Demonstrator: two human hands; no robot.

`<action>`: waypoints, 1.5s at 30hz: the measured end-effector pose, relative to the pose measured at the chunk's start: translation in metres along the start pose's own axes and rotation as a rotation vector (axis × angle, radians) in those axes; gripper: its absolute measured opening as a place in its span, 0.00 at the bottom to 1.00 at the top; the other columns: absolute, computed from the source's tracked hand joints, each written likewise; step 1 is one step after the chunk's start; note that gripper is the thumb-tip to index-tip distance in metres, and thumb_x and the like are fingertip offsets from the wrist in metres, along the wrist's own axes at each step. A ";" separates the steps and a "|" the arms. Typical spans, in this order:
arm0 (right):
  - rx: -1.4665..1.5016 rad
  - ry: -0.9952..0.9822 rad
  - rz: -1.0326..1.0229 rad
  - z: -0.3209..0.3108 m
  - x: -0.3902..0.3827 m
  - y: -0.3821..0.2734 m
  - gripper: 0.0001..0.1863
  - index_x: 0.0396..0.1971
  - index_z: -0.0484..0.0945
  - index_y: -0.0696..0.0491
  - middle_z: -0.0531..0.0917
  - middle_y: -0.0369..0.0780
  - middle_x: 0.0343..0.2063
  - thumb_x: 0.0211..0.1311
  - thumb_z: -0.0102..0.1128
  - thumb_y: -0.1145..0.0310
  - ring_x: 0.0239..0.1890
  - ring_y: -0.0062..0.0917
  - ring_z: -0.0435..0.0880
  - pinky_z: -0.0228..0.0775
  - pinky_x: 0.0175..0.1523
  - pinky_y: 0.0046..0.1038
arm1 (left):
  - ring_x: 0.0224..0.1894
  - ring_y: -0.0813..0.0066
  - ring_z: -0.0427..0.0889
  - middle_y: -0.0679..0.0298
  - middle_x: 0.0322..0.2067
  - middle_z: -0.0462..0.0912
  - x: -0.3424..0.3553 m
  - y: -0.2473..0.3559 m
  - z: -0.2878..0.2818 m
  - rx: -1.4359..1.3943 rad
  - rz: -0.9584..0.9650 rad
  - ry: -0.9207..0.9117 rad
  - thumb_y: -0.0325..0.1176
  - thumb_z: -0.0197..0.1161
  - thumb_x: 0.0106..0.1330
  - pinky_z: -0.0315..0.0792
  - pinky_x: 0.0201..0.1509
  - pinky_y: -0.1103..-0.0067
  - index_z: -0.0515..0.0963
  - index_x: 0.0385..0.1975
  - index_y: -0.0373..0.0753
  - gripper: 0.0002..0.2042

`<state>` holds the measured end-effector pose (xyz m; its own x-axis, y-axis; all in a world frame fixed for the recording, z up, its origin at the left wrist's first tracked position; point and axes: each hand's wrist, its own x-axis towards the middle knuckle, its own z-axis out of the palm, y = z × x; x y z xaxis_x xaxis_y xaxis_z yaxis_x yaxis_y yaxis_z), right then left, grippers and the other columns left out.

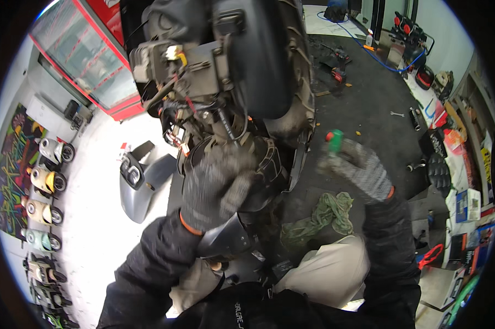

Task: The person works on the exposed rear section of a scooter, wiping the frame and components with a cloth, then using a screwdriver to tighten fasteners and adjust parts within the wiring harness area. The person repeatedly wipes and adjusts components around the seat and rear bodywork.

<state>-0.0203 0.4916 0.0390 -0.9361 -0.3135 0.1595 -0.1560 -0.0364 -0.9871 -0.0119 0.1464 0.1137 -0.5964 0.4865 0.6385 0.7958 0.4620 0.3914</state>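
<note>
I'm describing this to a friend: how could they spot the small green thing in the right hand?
Start at the partly stripped scooter at top centre, then look right, over the dark mat. There the grey-gloved right hand holds a small, blurred handle-like piece. Its bright green body and red end set it apart from the dull green cloth below.

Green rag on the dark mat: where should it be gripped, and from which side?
Probably by the bunched folds at its right end, from above. The green rag lies crumpled on the dark mat, so those creases offer something to pinch, near the right hand.
</note>
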 end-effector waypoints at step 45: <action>-0.247 0.138 -0.056 0.127 0.088 -0.019 0.20 0.59 0.78 0.64 0.88 0.45 0.48 0.71 0.64 0.73 0.51 0.25 0.86 0.79 0.57 0.27 | 0.44 0.76 0.84 0.62 0.43 0.87 0.045 -0.059 0.027 -0.753 -0.311 0.057 0.36 0.56 0.80 0.79 0.53 0.77 0.83 0.53 0.33 0.14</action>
<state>-0.0599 0.3441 0.0705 -0.9551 -0.1853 0.2310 -0.2652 0.1878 -0.9457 -0.0882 0.1606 0.1015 -0.8113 0.3703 0.4524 0.4641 -0.0627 0.8836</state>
